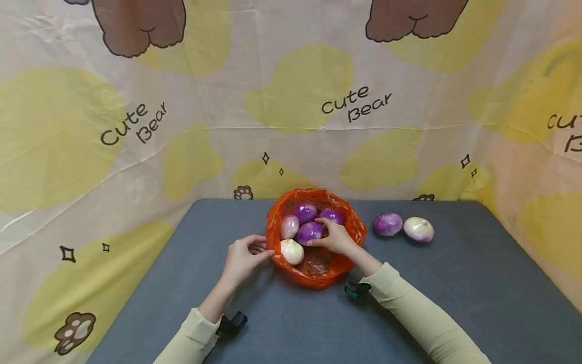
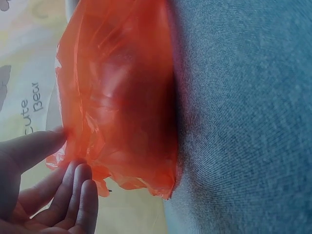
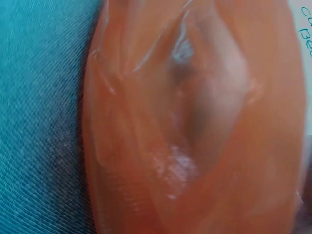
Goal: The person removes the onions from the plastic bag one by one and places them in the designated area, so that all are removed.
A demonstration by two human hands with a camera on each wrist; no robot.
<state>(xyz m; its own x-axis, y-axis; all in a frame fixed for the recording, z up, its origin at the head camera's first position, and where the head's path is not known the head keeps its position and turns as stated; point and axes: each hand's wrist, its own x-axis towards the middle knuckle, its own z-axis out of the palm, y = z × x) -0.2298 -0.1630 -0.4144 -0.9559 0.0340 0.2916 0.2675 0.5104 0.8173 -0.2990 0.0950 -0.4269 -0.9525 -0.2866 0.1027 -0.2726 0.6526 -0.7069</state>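
Observation:
An orange-red plastic bag [image 1: 318, 280] stands with its mouth spread wide, holding several glossy purple-and-white onions. My left hand [image 1: 245, 260] pinches the bag's left rim between thumb and fingers; in the left wrist view that hand [image 2: 58, 195] is at the edge of the thin plastic. Inside the bag, my right hand [image 1: 335, 237] grips a purple onion [image 1: 309, 233] with thumb and fingertips. Around it lie a pale onion [image 1: 292, 252], a pinkish onion [image 1: 289, 227] and two more purple ones. The bag wall [image 3: 195, 122] fills the right wrist view, the right hand showing dimly through it.
Right of the bag, a purple onion [image 1: 387, 224] and a mostly white onion [image 1: 419, 230] lie side by side on the grey table [image 1: 291, 328]. A printed cloth [image 1: 291, 91] hangs behind the table and along its sides.

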